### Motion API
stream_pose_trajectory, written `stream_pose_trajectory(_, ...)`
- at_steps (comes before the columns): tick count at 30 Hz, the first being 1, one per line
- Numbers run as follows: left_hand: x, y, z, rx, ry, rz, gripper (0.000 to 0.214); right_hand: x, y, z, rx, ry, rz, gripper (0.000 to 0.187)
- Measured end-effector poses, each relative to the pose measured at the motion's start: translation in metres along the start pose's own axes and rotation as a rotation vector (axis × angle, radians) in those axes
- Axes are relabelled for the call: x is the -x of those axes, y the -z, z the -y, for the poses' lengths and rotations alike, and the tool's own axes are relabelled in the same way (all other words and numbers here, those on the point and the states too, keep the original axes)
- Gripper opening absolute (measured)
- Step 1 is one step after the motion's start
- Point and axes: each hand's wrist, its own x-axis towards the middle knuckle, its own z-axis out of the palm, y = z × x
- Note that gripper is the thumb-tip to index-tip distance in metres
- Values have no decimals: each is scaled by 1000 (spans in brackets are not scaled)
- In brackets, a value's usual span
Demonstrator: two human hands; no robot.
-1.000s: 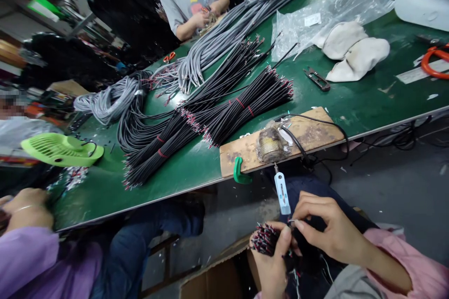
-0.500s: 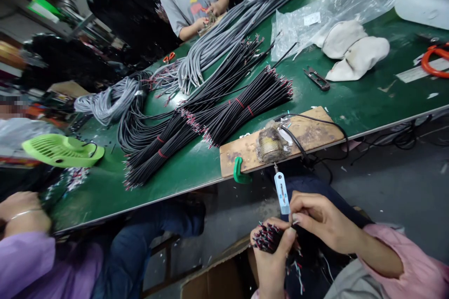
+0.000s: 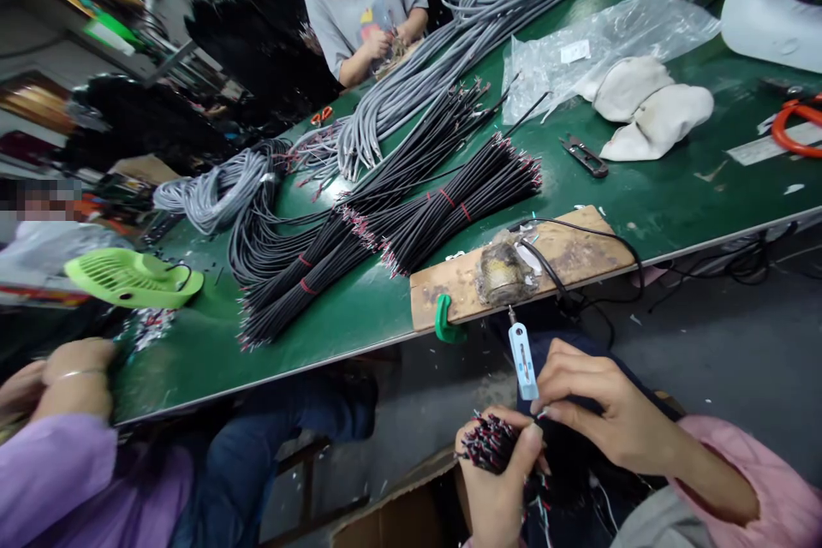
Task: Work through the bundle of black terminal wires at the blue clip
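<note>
My left hand (image 3: 497,479) is wrapped round a bundle of black cables (image 3: 489,443), whose stripped ends show red and white wires. Thumb and fingers of my right hand (image 3: 594,402) pinch the end of one cable just beside my left thumb. Right above the hands, a light-blue plastic clip-like tool (image 3: 523,361) hangs from a metal shaft. That shaft comes out of a small motor (image 3: 502,272) wrapped in tape. The motor sits on a wooden board (image 3: 581,241), held to the table edge by a green clamp (image 3: 444,321).
On the green table (image 3: 360,327) lie tied black cable bundles (image 3: 462,201), grey cables (image 3: 378,116), snips (image 3: 584,156), a white cloth (image 3: 661,111) and orange-handled scissors (image 3: 796,127). A green fan (image 3: 134,278) is at left. Co-workers sit opposite and at left. A cardboard box (image 3: 398,522) stands below.
The view has shifted slightly, so the table appears a little lower and further right. My right hand stays pinched at the cable end beside my left hand, just below the light-blue tool.
</note>
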Motion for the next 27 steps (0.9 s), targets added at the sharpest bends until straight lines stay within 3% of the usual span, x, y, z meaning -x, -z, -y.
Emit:
stream_pose_trajectory(6,0,1,4,-29,44,-11,31,2,-2,-3,-6,-52,8,13)
stream_pose_trajectory(11,0,-6,-5,8,-93,46,17,1,-7,-19,-584,-454,103,30)
stream_pose_trajectory(13,-2,-8,-11,-9,-166,76,12,-5,-8,-21,-712,-563,84,35)
stream_pose_trajectory(17,-5,-6,-19,-56,-279,83,10,-30,-4,-11,-586,-485,-93,46)
stream_pose_trajectory(20,-8,-4,-20,-59,-318,68,10,-47,-5,-1,-512,-448,-99,55)
stream_pose_trajectory(27,-17,-14,-16,85,-251,32,19,-49,-20,-13,-916,-465,-77,50)
